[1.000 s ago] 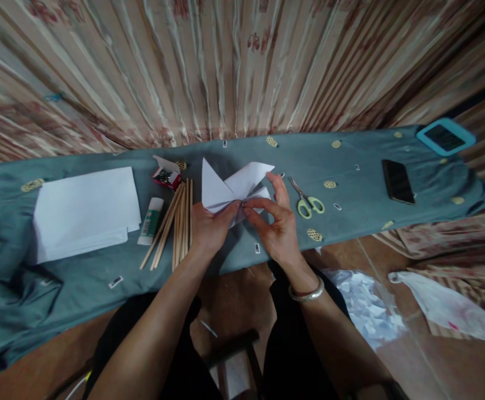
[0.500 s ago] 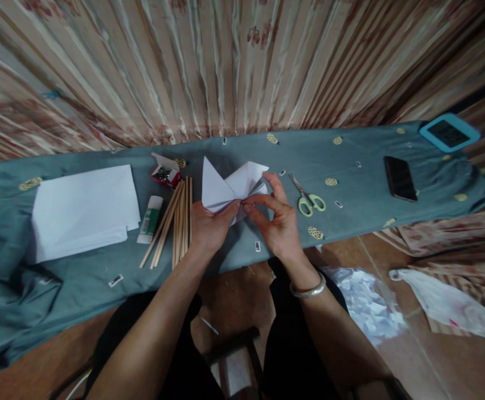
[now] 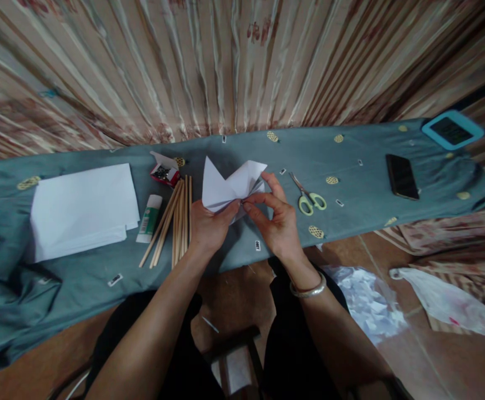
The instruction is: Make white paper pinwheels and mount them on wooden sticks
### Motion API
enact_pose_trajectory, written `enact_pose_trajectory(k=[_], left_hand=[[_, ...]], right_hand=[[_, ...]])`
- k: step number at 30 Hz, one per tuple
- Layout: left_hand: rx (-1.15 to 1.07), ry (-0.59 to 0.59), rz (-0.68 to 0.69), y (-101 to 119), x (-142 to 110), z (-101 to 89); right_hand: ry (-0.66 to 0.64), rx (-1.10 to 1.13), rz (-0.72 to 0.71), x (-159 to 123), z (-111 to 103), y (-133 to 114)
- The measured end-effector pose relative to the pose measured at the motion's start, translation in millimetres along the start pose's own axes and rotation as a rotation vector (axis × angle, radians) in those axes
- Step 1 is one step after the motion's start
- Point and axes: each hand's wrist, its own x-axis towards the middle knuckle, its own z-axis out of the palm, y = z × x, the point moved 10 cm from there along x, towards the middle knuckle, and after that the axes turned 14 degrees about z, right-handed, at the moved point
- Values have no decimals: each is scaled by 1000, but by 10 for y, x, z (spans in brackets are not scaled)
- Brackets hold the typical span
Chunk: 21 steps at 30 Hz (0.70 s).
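Note:
A folded white paper shape (image 3: 225, 186) with pointed flaps stands above the grey-blue cloth (image 3: 350, 194) at the centre. My left hand (image 3: 209, 228) grips it from below at its middle, fingers closed on the folds. My right hand (image 3: 278, 219), with a silver bangle at the wrist, pinches the same middle point from the right with thumb and forefinger. Both hands meet at the paper's centre. A bundle of thin wooden sticks (image 3: 175, 219) lies just left of my left hand.
A stack of white sheets (image 3: 81, 208) lies at the left, with a glue stick (image 3: 149, 218) and a small red box (image 3: 165, 172) beside the sticks. Green-handled scissors (image 3: 309, 197), a dark phone (image 3: 401, 176) and a blue-framed device (image 3: 453, 129) lie to the right. Crumpled paper (image 3: 367, 305) and a plastic bag (image 3: 450, 303) are on the floor.
My hands and the folded paper have stayed almost where they were; the right fingers have closed in slightly on the paper's middle. The view has shifted a little.

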Motion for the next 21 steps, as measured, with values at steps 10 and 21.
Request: enact_pose_trajectory(k=[10, 21], left_hand=[[9, -13, 7, 36, 5, 11], [15, -5, -18, 0, -16, 0]], right_hand=[[4, -3, 3, -14, 6, -13], [17, 33, 73, -16, 28, 57]])
